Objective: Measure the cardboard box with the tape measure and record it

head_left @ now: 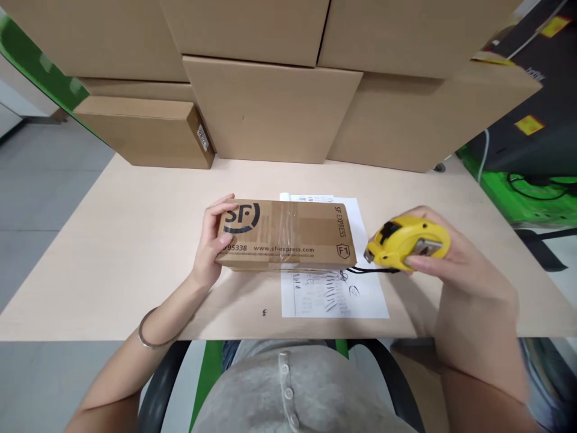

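I see the left hand [210, 246] with fingers clamped on the carton's [311, 228] left end, above the printed sheet [376, 300]; right fingers grip the tape measure [403, 231] just beside it. One-ended hold could let the carton tilt; the dangling cord [376, 271] might snag its corner.

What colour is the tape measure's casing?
Mostly yellow, with a black part; the tape measure shows best in the head view.
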Available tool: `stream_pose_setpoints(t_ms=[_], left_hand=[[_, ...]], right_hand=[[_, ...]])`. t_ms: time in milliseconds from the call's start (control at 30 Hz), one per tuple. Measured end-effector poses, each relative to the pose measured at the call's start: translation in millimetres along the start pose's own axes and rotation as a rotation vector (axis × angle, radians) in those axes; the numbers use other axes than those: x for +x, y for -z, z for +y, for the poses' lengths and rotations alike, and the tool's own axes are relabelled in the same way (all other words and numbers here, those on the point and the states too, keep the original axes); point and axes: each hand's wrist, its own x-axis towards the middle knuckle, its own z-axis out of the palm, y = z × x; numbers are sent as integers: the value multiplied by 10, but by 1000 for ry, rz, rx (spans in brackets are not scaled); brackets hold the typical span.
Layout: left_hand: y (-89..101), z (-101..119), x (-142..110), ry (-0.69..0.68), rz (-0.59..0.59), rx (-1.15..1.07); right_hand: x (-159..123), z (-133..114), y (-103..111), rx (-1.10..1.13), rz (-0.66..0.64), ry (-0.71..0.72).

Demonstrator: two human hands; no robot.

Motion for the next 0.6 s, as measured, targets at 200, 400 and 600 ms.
stream_pose_setpoints(t_ms=[200,400,600], left_hand=[[-62,-27,48,73,26,-242],[-74,-60,47,196,132,-359],[25,-135,82,162,139,-246]], right_hand=[[715,-438,-405,-187,-111,303],[1406,-762,-1090,-289,-407,537],[1466,-725,-1149,-330,-455,549]])
